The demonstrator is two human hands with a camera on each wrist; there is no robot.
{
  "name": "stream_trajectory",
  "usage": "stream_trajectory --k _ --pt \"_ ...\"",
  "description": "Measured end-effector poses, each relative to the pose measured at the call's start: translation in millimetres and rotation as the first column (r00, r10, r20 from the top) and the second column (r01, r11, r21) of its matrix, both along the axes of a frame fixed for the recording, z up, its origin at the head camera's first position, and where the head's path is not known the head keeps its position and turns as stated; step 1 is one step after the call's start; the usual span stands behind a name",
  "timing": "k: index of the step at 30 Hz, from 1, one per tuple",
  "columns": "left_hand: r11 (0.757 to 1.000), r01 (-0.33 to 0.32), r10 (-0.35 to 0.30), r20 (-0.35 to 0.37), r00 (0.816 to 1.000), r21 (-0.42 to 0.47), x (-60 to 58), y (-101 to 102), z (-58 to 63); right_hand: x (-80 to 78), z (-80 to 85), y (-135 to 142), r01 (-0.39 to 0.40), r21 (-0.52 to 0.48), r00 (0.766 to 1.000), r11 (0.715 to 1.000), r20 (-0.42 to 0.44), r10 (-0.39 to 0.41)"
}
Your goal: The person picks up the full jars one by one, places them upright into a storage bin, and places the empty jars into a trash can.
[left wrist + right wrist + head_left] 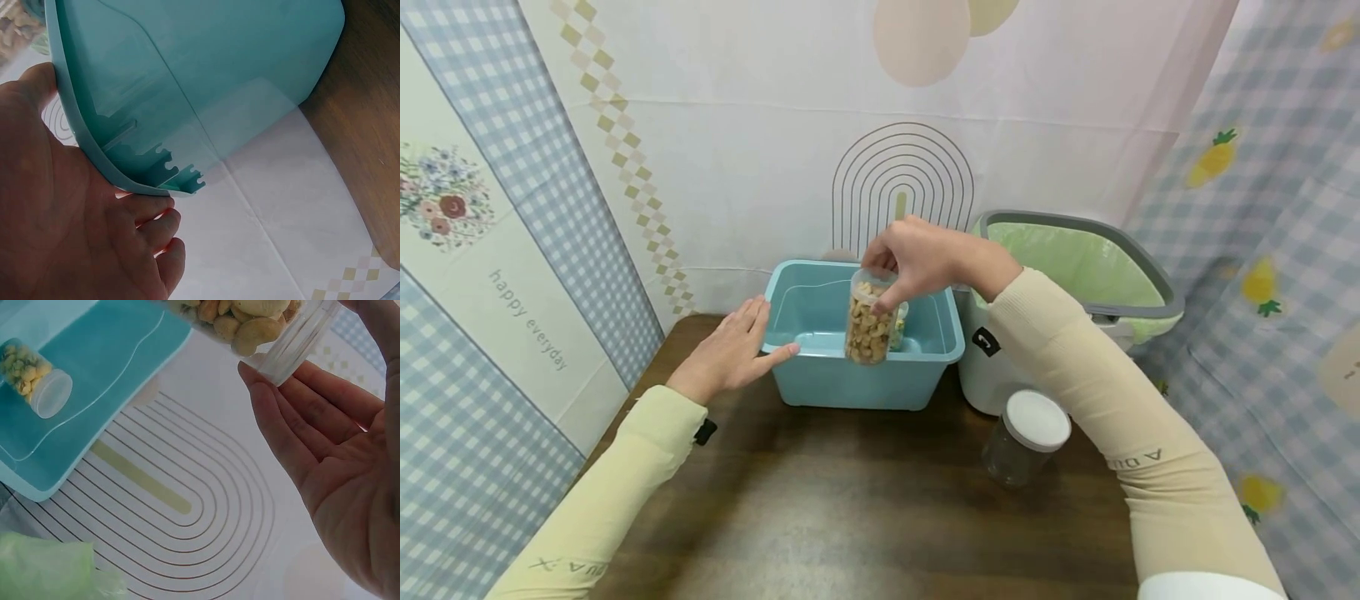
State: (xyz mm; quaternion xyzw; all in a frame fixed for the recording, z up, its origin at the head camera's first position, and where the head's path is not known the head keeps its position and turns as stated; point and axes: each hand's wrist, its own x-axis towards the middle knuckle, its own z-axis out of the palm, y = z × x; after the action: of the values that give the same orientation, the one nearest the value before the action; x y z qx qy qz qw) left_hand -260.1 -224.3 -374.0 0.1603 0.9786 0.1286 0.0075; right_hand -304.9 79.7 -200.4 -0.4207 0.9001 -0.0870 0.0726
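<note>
My right hand [917, 258] holds a clear plastic jar of cashews [868, 332] by its lidded top, fingers on one side and thumb on the other. The jar hangs upright over the front rim of a blue plastic bin [857, 385]. Inside the bin, a smaller-looking jar of nuts with a clear lid [31, 378] is partly hidden behind the held jar in the head view. My left hand [730, 346] rests at the bin's left front corner with fingers extended. In the left wrist view its thumb and fingers touch the rim [74, 119].
A clear jar with a white lid [1026, 437] stands on the dark wooden table [850, 500], right of the bin. Behind it is a white trash can with a grey rim [1150, 267] and a green liner [1075, 258]. Printed cloths hang behind and at both sides.
</note>
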Motion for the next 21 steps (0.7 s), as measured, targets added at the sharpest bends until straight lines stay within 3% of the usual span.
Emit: stream_trajectory --k 12,21 --pt "1.0 0.001 -0.001 0.0 1.0 0.006 -1.0 0.5 0.8 -32.7 -15.0 -3.5 0.072 -0.03 0.997 0.997 -0.034 -0.073" --pt "1.0 -0.003 0.003 0.006 1.0 0.011 -1.9 0.6 -1.4 -53.5 -38.0 -14.8 0.074 -0.069 0.996 0.995 -0.042 -0.077"
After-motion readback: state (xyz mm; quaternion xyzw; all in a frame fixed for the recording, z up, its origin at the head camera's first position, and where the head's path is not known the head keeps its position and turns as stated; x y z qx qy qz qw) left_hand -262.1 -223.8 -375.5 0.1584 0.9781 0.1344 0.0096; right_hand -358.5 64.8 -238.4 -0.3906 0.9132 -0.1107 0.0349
